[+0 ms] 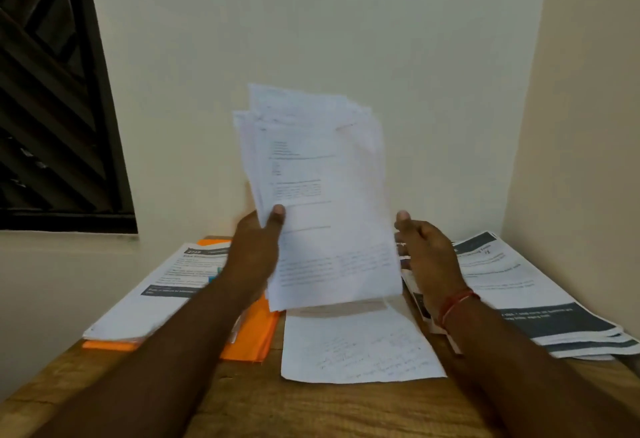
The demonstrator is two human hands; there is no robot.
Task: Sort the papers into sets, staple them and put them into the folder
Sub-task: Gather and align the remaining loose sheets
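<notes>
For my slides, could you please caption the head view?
The left hand holds a fanned sheaf of printed papers above the wooden table, right hand poised beside it.

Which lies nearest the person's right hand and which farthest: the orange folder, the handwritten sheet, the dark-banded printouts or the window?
1. Dark-banded printouts, on the right side, lying just under the right hand.
2. Handwritten sheet, at the table's centre, nearer the person.
3. Orange folder, left of centre.
4. Window, on the far left wall.
</notes>
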